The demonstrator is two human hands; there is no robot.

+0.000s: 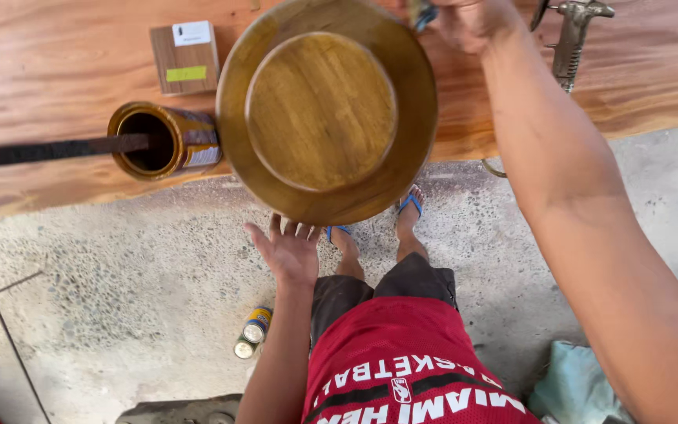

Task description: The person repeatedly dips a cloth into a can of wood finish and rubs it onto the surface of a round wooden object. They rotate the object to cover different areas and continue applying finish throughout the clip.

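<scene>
The wooden bowl (327, 110) is propped by the left hand (288, 253) (fingers spread); the right hand (472, 22) is clamped on a brush (420, 12), best stroked gently.

An open round tin can with a golden rim and brown-and-white label (168, 140) sits at ten o'clock. Beyond it, at eleven, a small square wooden block (186, 56) bears a white sticker (191, 33) and a yellow-green strip label (186, 74). A small yellow-and-blue can (253, 333) lies on the concrete floor (119, 298) at seven.
</scene>
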